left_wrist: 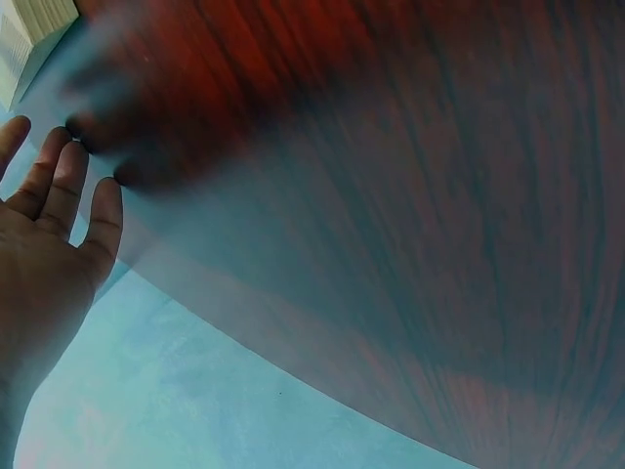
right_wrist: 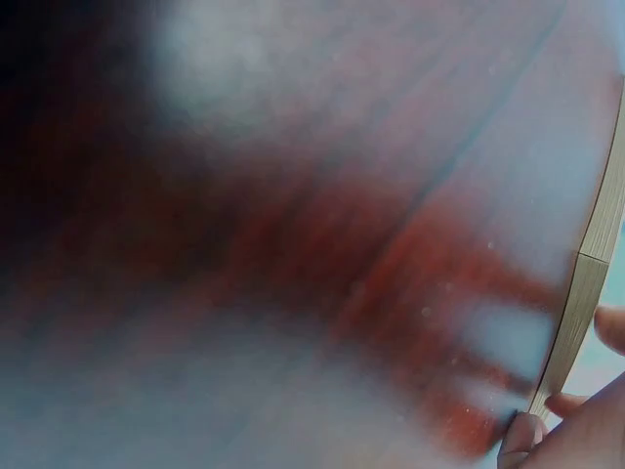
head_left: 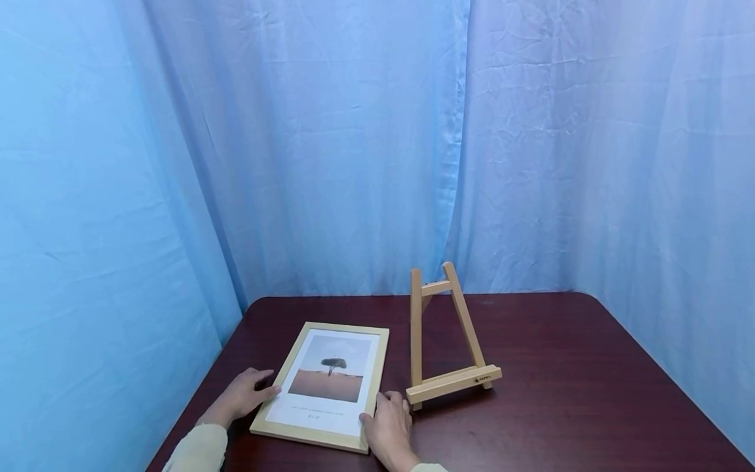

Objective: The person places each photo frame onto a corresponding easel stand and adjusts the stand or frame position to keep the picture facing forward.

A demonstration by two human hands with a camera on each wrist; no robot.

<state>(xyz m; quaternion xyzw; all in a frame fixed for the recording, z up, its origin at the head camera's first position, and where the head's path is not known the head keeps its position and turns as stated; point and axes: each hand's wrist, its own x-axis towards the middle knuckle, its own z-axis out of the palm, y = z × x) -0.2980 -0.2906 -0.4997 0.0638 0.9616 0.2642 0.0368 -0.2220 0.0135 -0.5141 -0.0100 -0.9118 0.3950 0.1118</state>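
A picture frame (head_left: 312,437) in pale wood, holding a print of a tree in a brown field, lies face up on the dark table. My left hand (head_left: 244,391) is at its left side, thumb tip overlapping the rim and fingers extended. In the left wrist view, the fingers of that hand (left_wrist: 68,210) are spread low over the tabletop, and part of the frame (left_wrist: 34,39) shows in the corner. My right hand (head_left: 389,426) holds the frame's right edge, thumb over the rim and fingers bent outside. Its fingertips (right_wrist: 524,432) sit close against the frame's side (right_wrist: 578,283).
A small wooden easel (head_left: 416,328) stands upright to the right of the frame, its ledge (head_left: 454,383) just beyond my right hand. The reddish-brown table (head_left: 566,393) has rounded far corners. Blue curtains (head_left: 354,144) hang behind it and along both sides.
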